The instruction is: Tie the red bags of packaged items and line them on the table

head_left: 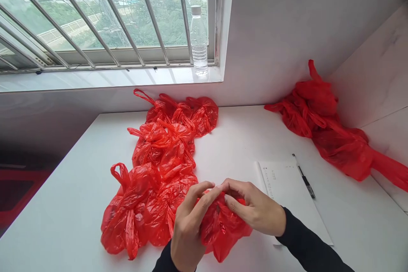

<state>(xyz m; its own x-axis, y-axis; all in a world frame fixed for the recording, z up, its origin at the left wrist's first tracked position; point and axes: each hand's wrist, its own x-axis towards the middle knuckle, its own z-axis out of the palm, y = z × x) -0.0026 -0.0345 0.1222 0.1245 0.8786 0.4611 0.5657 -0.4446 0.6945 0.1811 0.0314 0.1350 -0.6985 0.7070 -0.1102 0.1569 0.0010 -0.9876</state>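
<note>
A red plastic bag (223, 229) is between my two hands near the front of the white table. My left hand (193, 219) wraps around its left side, fingers bent over the top. My right hand (255, 208) grips the bag's top from the right, its fingertips close to those of my left hand. Dark contents show faintly through the plastic. Just left of my left hand lie several knotted red bags (130, 208), grouped in rows that reach back to the wall.
A notebook (293, 195) with writing and a black pen (306, 182) lie right of my hands on the white table (236, 136). More red bags (344, 148) rest against the right wall. A clear bottle (199, 44) stands on the windowsill.
</note>
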